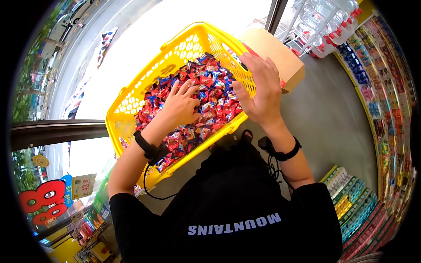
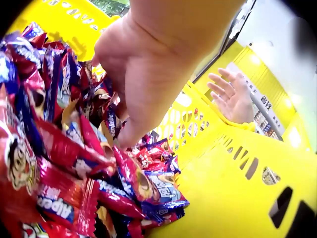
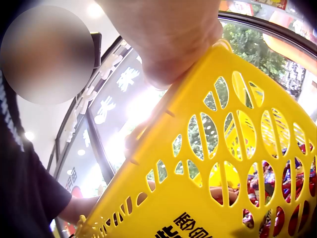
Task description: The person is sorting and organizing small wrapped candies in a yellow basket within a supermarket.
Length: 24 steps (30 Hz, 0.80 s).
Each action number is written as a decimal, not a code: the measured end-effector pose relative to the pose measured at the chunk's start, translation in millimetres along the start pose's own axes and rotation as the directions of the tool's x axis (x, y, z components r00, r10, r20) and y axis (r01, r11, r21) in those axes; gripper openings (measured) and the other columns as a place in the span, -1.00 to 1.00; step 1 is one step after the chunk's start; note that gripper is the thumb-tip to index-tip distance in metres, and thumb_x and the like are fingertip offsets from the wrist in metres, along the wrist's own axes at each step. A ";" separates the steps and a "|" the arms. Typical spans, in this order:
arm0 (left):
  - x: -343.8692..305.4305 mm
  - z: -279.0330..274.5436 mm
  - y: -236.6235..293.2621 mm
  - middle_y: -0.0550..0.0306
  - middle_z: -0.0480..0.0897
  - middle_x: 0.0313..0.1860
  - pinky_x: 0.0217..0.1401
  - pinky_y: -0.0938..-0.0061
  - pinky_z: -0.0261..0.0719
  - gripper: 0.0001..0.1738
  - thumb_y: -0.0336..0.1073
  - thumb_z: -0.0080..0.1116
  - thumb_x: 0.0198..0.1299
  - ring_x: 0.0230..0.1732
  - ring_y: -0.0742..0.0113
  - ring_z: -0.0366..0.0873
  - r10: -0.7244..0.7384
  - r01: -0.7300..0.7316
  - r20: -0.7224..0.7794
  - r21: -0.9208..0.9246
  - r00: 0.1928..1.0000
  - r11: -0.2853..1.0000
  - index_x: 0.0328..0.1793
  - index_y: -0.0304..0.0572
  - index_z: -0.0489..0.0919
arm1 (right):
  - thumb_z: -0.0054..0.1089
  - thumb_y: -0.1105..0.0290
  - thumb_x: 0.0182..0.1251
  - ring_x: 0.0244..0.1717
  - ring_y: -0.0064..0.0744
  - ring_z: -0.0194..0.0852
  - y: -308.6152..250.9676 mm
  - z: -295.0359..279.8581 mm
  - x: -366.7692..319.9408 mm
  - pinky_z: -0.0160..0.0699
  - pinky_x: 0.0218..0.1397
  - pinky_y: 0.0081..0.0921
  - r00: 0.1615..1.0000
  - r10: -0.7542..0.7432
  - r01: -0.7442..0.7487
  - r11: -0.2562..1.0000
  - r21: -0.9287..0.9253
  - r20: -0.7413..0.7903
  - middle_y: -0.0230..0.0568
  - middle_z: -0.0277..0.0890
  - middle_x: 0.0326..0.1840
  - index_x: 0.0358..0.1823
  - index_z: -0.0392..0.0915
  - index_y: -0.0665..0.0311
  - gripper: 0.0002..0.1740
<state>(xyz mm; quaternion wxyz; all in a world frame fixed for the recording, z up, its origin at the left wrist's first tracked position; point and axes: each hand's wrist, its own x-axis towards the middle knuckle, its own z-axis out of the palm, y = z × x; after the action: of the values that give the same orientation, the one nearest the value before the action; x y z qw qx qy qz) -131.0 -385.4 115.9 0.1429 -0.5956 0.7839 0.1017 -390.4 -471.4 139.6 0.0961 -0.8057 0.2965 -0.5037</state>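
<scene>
A yellow basket (image 1: 116, 127) with slotted walls holds a heap of small candies (image 1: 210, 109) in red and blue wrappers. On top of the heap rests my left hand (image 1: 180, 103), its fingers spread apart; the left wrist view shows that hand (image 2: 148, 79) close up, its fingertips partly hidden among the wrappers (image 2: 64, 144). My right hand (image 1: 263, 90) is at the basket's right-hand rim with its fingers extended and thumb apart. From the left wrist, the right hand (image 2: 232, 99) appears palm-on above the rim. In the right wrist view, the hand (image 3: 168, 44) lies against the yellow rim (image 3: 163, 114).
A cardboard box (image 1: 278, 55) stands right beside the basket. Large water bottles (image 1: 329, 30) fill a rack at the upper right. Stocked shelves (image 1: 381, 87) curve along the right side, with packaged goods (image 1: 351, 206) at lower right. A window frame (image 1: 61, 131) is at left.
</scene>
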 end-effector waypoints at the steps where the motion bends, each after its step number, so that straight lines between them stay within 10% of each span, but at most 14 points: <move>1: 7.4 14.7 0.6 0.03 0.34 0.73 0.85 -0.30 -0.20 -0.53 0.13 0.41 0.26 0.84 -0.15 0.00 -0.005 0.003 -0.081 -0.033 0.997 0.999 0.17 0.08 0.80 | 0.32 -0.04 0.54 0.42 0.04 0.58 -0.1 0.6 -0.2 0.30 0.60 0.13 1.000 0.001 -0.001 1.000 0.002 -0.003 -0.05 0.69 0.32 0.37 0.63 0.25 -0.40; 6: 32.8 36.3 21.6 -0.16 0.25 0.78 0.84 -0.31 -0.28 -0.33 0.27 0.29 0.33 0.86 -0.17 -0.07 -0.066 0.065 -0.199 -0.011 0.978 0.998 0.22 -0.16 0.78 | 0.35 -0.03 0.53 0.41 0.03 0.57 -2.3 1.6 -0.3 0.31 0.60 0.12 1.000 0.007 -0.007 1.000 -0.010 -0.013 -0.07 0.69 0.32 0.37 0.62 0.25 -0.40; 24: -7.6 14.0 4.8 -0.12 0.03 0.88 0.72 -0.50 -0.01 0.32 0.48 0.61 -0.18 0.86 -0.30 -0.11 -0.265 0.283 -0.152 0.110 0.952 0.953 0.69 -0.08 0.45 | 0.39 0.02 0.49 0.40 0.04 0.58 -0.7 0.8 -0.5 0.34 0.58 0.14 1.000 0.012 -0.012 1.000 0.003 -0.026 -0.08 0.68 0.32 0.39 0.60 0.26 -0.39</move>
<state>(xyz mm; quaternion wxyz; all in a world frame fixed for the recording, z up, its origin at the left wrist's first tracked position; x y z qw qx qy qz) -132.3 -372.7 105.2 0.1408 -0.6936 0.7064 -0.0109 -389.6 -470.7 139.2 0.0963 -0.7971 0.3016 -0.5141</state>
